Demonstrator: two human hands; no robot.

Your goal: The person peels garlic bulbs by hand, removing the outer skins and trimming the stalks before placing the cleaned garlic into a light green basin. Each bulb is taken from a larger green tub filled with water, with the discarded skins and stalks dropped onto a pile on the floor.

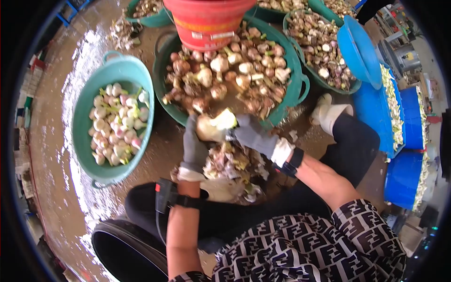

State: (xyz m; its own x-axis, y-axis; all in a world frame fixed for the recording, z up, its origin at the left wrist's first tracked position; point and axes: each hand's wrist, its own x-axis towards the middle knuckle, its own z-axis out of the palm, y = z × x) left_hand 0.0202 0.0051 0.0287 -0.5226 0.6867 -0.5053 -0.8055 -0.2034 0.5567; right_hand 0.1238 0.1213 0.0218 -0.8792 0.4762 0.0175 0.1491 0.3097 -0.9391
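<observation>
Both hands wear grey gloves with pale cuffs and meet in front of the big green tub point(299, 70). My left hand point(194, 146) is wrapped round the side of a pale onion-like bulb point(210, 129) with a yellow-green top. My right hand point(255, 135) is closed at the bulb's other side, by its green end. A small dark thing shows at the right fingertips, too blurred to name. Below the hands lies a heap of papery peelings point(230, 164). Brown unpeeled bulbs point(218, 65) sit in murky water in the green tub.
A red bucket point(209, 23) stands over the tub's far side. To the left, a green oval basin point(82, 127) holds peeled white bulbs point(115, 122). More tubs of brown bulbs point(322, 47) stand behind. Blue containers point(406, 174) line the right; a black bucket point(127, 249) is at lower left.
</observation>
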